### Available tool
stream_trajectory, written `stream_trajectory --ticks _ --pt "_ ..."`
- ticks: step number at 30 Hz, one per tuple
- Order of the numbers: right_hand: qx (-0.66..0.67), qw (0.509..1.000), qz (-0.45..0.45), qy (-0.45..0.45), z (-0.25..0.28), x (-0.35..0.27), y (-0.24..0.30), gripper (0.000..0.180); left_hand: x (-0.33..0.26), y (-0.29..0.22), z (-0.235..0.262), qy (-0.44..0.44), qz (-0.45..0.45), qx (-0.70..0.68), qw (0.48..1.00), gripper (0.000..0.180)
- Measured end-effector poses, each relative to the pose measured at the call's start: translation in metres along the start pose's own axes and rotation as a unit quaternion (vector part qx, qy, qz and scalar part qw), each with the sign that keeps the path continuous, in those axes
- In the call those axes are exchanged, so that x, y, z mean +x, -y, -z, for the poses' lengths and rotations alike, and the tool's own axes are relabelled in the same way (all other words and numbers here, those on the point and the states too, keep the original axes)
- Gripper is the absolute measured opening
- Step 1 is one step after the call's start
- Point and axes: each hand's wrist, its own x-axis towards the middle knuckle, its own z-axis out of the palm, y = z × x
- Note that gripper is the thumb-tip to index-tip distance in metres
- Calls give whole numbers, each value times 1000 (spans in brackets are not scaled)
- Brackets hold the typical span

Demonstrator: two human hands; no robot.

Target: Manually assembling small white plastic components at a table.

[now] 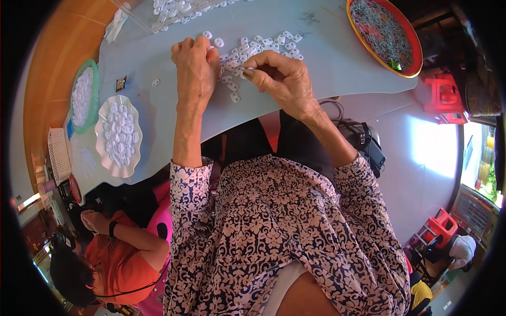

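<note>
My left hand (195, 66) is closed over the grey table, fingers curled, with a bit of white showing beside the thumb; what it holds is mostly hidden. To its right, my right hand (282, 81) pinches thumb and forefinger together above a loose heap of small white plastic pieces (258, 46), oval with holes. Whatever lies between those fingertips is too small to make out. Two loose white pieces (219, 42) lie just beyond my left hand, and another white piece (234, 97) sits at the heap's near end.
A scalloped white dish (138, 108) with more pieces and a green basket (95, 79) stand at left. At far right is a red tray (419, 55) of small metal parts. More white pieces (179, 8) lie at the back. A person in orange (124, 258) sits at lower left.
</note>
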Motion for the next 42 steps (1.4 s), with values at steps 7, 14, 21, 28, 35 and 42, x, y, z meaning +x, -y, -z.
stream_trajectory --ticks 7,14,21,28,35,42 --pt "130 991 -9 -23 0 0 -1 12 -8 -33 29 92 218 -512 826 17" --pt "153 987 24 -44 -1 2 -2 16 -8 -42 32 99 214 -639 732 16" --pt "122 991 26 -42 -3 3 -1 18 -8 -41 35 98 168 -572 797 15" --pt "112 992 14 -60 -3 2 6 23 -4 -52 36 68 108 -489 863 15" --pt "126 989 20 -70 -4 3 7 23 -5 -57 38 53 124 -479 867 19" --pt "99 993 16 -62 -3 2 7 24 -3 -55 50 132 128 -437 880 18"
